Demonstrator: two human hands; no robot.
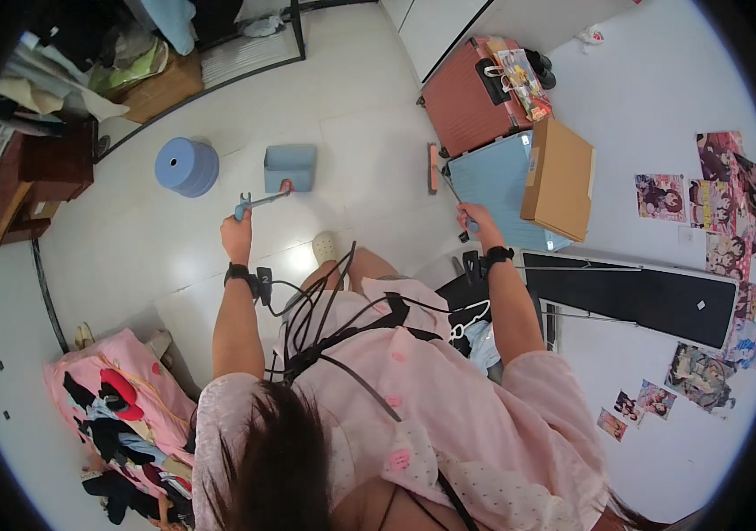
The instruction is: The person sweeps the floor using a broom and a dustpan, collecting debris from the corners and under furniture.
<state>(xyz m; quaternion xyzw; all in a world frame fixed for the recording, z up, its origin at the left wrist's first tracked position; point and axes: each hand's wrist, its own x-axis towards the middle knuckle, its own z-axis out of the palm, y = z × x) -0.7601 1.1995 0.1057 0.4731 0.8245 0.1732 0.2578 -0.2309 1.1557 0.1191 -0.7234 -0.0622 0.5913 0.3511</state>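
My left hand (237, 235) grips the blue handle of a long-handled dustpan (290, 158), whose blue-grey pan rests on the tiled floor ahead of me. In my right hand (479, 220) is the handle of a broom (432, 168); its orange head and dark bristles lie low beside the suitcases. The broom head and the pan are well apart, with floor tiles between them. Both wrists wear black straps with small devices, and black cables hang across my front.
A blue plastic stool (187, 167) stands left of the dustpan. On the right are a red suitcase (461, 99), a light blue suitcase (490, 179) and a cardboard box (558, 179). A black panel (630, 299) leans near the wall. Clothes cover a pink-covered surface (145, 358) at lower left.
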